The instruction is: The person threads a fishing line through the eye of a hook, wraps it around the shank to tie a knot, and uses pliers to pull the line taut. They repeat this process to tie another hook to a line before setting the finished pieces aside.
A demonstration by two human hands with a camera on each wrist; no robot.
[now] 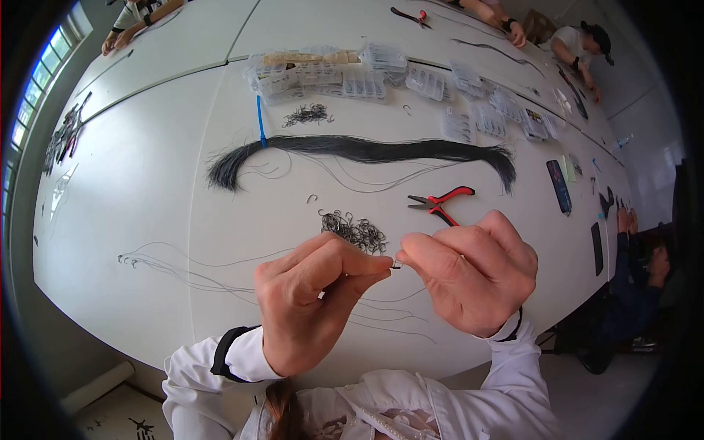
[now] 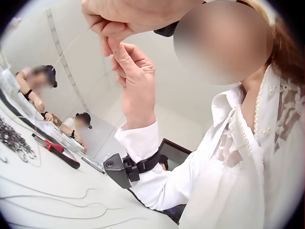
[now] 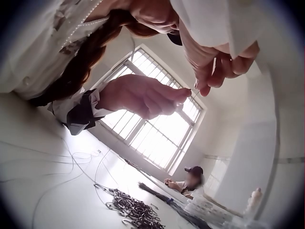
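Thumb and index finger of the left hand (image 1: 312, 301) pinch a tiny dark piece (image 1: 396, 267), too small to identify, above the white table. Close beside it, the right hand (image 1: 477, 277) has its thumb and index fingertips together, with a thin line between the two hands. The left wrist view shows the left hand (image 2: 136, 16) over the right hand (image 2: 136, 81). In the right wrist view a fine strand runs from the left hand (image 3: 140, 95) to the right hand (image 3: 219, 64). Just beyond the hands lies a pile of dark hooks (image 1: 356, 231).
Red-handled pliers (image 1: 449, 200) lie behind the right hand. A long bundle of black line (image 1: 367, 149) with a blue tie (image 1: 260, 121) stretches across the table (image 1: 147, 213). Clear plastic boxes (image 1: 364, 84) stand farther back. Loose lines with hooks (image 1: 128, 259) spread at the left. Other people sit around.
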